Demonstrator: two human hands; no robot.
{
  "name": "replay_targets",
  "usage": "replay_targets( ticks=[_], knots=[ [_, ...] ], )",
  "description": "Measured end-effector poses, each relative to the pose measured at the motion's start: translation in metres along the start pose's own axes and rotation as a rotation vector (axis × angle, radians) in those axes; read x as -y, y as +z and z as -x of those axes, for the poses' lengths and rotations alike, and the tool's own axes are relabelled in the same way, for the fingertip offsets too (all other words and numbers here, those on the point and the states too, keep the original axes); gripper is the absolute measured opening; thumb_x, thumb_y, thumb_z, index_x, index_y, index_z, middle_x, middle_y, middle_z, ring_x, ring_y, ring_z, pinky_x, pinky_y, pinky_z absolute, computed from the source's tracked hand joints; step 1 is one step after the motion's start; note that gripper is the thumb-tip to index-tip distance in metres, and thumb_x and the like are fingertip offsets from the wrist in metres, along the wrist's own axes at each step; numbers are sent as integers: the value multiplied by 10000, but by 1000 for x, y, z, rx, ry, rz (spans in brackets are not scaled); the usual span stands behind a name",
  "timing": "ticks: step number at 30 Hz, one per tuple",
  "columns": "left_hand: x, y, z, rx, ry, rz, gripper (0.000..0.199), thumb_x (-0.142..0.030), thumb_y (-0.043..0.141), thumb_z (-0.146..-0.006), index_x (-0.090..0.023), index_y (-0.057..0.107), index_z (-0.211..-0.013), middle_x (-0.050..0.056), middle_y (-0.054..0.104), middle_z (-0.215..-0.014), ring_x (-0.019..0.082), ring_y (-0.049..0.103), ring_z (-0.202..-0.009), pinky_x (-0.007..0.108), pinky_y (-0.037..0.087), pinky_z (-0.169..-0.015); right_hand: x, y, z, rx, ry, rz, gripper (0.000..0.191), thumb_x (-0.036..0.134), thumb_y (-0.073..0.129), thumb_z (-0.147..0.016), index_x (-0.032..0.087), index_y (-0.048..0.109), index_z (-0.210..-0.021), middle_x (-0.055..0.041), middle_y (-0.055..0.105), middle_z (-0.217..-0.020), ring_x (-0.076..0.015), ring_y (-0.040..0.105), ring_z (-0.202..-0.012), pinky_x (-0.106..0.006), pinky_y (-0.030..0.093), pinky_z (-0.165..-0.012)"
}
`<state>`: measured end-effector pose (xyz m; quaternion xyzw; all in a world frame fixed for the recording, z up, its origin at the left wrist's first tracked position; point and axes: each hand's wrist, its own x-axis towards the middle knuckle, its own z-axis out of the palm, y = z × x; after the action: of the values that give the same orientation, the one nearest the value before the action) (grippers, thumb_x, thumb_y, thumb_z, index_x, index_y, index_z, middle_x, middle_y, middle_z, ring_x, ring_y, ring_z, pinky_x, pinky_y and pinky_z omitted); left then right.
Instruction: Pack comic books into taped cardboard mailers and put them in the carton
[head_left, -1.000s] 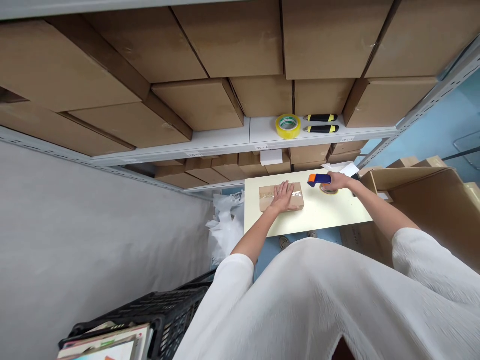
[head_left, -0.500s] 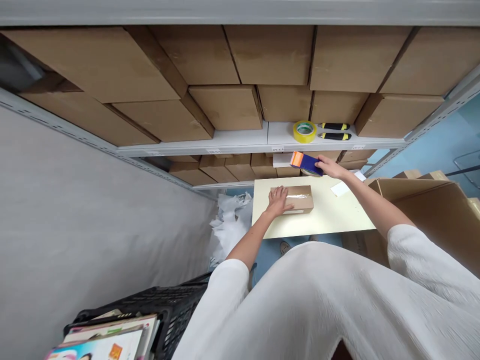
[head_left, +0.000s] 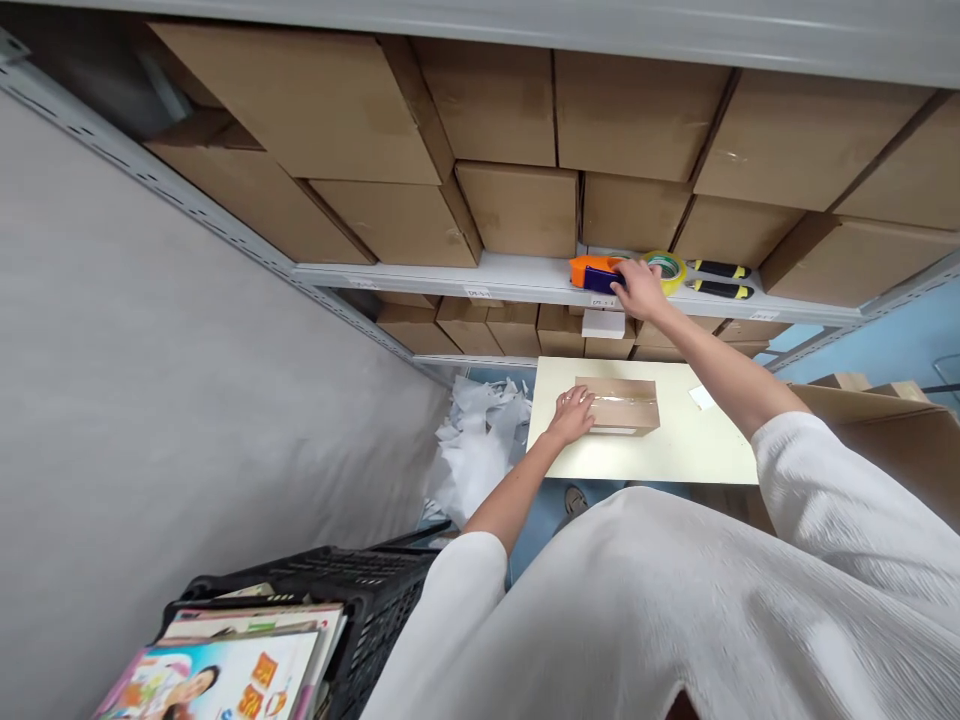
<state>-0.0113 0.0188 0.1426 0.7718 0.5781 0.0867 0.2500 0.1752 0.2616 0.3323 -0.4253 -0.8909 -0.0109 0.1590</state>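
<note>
My right hand (head_left: 643,289) grips an orange and dark blue tape dispenser (head_left: 598,274) at the edge of the grey shelf (head_left: 517,272), just left of a yellow tape roll (head_left: 665,270). Whether the dispenser rests on the shelf is hard to tell. Below, my left hand (head_left: 573,413) lies with spread fingers on the left end of a small cardboard box (head_left: 626,405). Clear tape runs along the box's top, and a white label shows on its near side. The box sits on a pale yellow table (head_left: 690,455).
Two utility knives (head_left: 720,280) lie right of the tape roll. Large cartons (head_left: 637,110) fill the shelf. Scrap paper (head_left: 480,440) is heaped left of the table, near a black crate (head_left: 375,610) of magazines (head_left: 225,665). A big open carton (head_left: 892,430) stands at right.
My right hand has carried the tape dispenser from above the table up to the shelf, beside the tape roll. My left hand stays on the box. The view has shifted.
</note>
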Motion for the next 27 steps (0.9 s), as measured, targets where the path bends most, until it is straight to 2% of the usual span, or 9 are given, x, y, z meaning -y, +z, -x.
replay_targets(
  ticks=[5,8,13,15,17,20,23,25,27],
  knots=[
    [3,-3,3,-4,17,13,602,-330,583,-1004,-261,538,-1600,124,416,-1738,326,311,-1644,539,273,-1339,-6,14,-20,80,89,91,552,397,420,-1059,121,535,-1523,-265,606,-1481,-457,485,-1257,-639,366,-1059],
    [6,-4,3,-5,41,18,599,-327,576,-1003,-273,538,-1598,116,415,-1745,328,315,-1642,549,280,-1335,-8,16,-24,84,112,100,555,406,448,-1051,110,549,-1509,-276,590,-1465,-466,472,-1276,-661,368,-1069],
    [11,-3,1,-1,53,4,580,-347,570,-1017,-270,544,-1591,119,425,-1738,330,331,-1635,549,287,-1329,0,7,-8,12,57,85,650,371,516,-1002,120,461,-1600,-268,468,-1588,-498,389,-1382,-698,328,-1112],
    [12,-2,0,5,52,-6,582,-354,577,-1017,-271,544,-1592,121,426,-1738,332,332,-1638,546,281,-1332,9,7,16,-19,35,61,653,333,502,-1004,145,438,-1627,-248,440,-1626,-485,369,-1421,-681,322,-1131],
    [13,-2,-1,9,51,-13,601,-355,577,-1016,-277,526,-1610,122,426,-1741,332,330,-1642,549,278,-1334,21,15,53,-9,16,24,590,300,455,-1031,161,483,-1604,-233,461,-1622,-454,392,-1432,-644,343,-1137],
    [11,-1,0,3,40,-31,674,-354,552,-1020,-275,440,-1681,134,403,-1763,334,310,-1660,572,241,-1348,42,43,123,154,12,-56,530,287,405,-1064,154,568,-1550,-235,510,-1606,-418,452,-1421,-590,387,-1133],
    [6,4,1,7,76,-71,722,-365,475,-1051,-222,329,-1743,152,293,-1824,330,220,-1706,588,124,-1383,62,79,189,349,41,-149,563,369,379,-1102,183,547,-1606,-214,504,-1662,-394,468,-1483,-581,384,-1195],
    [3,8,1,33,112,-90,734,-399,423,-1074,-202,274,-1766,146,234,-1847,318,162,-1726,580,67,-1395,72,100,220,446,66,-161,627,456,359,-1119,177,486,-1666,-209,416,-1745,-390,383,-1593,-581,346,-1259],
    [0,12,0,58,120,-100,754,-455,396,-1088,-206,233,-1780,135,210,-1855,309,132,-1734,577,38,-1399,78,116,239,508,89,-135,700,531,343,-1124,159,415,-1713,-210,313,-1803,-393,285,-1664,-596,285,-1311]
  ],
)
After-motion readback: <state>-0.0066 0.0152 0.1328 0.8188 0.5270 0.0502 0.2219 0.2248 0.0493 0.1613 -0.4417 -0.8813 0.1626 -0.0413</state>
